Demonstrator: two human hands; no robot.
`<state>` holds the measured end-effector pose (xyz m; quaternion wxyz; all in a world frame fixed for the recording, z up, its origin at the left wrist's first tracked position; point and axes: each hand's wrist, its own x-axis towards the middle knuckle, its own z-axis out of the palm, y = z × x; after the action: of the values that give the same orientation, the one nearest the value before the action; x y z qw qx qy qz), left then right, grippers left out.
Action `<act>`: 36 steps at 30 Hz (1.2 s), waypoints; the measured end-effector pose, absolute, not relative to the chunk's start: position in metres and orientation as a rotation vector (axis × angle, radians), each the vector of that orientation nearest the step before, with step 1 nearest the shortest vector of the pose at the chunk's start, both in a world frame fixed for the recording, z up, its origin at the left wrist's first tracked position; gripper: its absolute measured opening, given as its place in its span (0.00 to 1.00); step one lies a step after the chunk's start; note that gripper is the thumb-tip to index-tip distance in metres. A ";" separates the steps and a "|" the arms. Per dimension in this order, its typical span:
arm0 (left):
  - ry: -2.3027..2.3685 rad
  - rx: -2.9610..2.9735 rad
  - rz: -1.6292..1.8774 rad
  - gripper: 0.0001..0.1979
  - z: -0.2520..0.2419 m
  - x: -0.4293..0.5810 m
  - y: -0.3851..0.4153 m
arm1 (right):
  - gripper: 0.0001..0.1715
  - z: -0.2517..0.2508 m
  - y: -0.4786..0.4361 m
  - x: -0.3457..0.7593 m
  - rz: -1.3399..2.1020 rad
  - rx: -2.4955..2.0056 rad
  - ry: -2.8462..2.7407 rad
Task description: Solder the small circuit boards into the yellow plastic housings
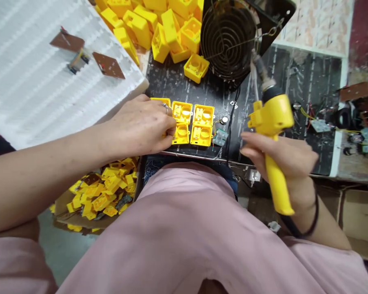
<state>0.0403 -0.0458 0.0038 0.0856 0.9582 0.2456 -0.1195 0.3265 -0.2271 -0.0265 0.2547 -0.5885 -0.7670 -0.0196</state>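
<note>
My right hand (289,163) grips a yellow soldering gun (277,116) by its handle, the metal tip pointing up and away beside the black fan. My left hand (147,126) lies curled over the left end of a group of open yellow plastic casings (203,115) on the black mat. Its fingers close against a casing (161,101) partly covered by the hand; the fingertips are hidden. Just right of the group sit a small green circuit board (220,137) with thin wires and a round metal part (223,120).
A round-grilled black fan (227,45) stands behind the mat (306,81). Yellow cases (168,34) are heaped at the back. White foam (49,81) carries brown boards (108,65) at left. More wired boards (321,125) lie right. Below left is a carton of yellow parts (103,194).
</note>
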 end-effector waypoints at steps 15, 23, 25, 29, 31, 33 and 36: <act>0.444 2.658 0.458 0.17 -0.013 0.092 -0.084 | 0.26 -0.059 -0.207 0.294 0.015 -1.269 -1.836; 0.697 1.863 0.476 0.22 0.033 0.091 -0.081 | 0.37 -0.036 -0.205 0.273 0.243 -1.026 -1.599; 0.782 1.827 0.482 0.19 0.043 0.075 -0.069 | 0.38 -0.037 -0.202 0.278 0.239 -1.042 -1.641; 0.694 2.257 0.237 0.17 0.042 0.047 -0.051 | 0.22 -0.055 -0.190 0.288 0.079 -1.188 -1.942; 0.738 2.528 0.085 0.17 0.031 0.043 -0.051 | 0.16 -0.066 -0.184 0.287 -0.027 -1.201 -2.049; 0.858 2.684 -0.058 0.16 0.017 0.045 -0.057 | 0.17 -0.072 -0.181 0.282 -0.053 -1.197 -2.061; 0.937 2.718 -0.154 0.17 0.005 0.050 -0.065 | 0.24 -0.063 -0.185 0.276 -0.048 -1.195 -1.979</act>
<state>0.0502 -0.0648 0.0046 0.1311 0.9359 0.3226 -0.0532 0.2764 -0.1852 -0.0628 0.4030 -0.4730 -0.7833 -0.0189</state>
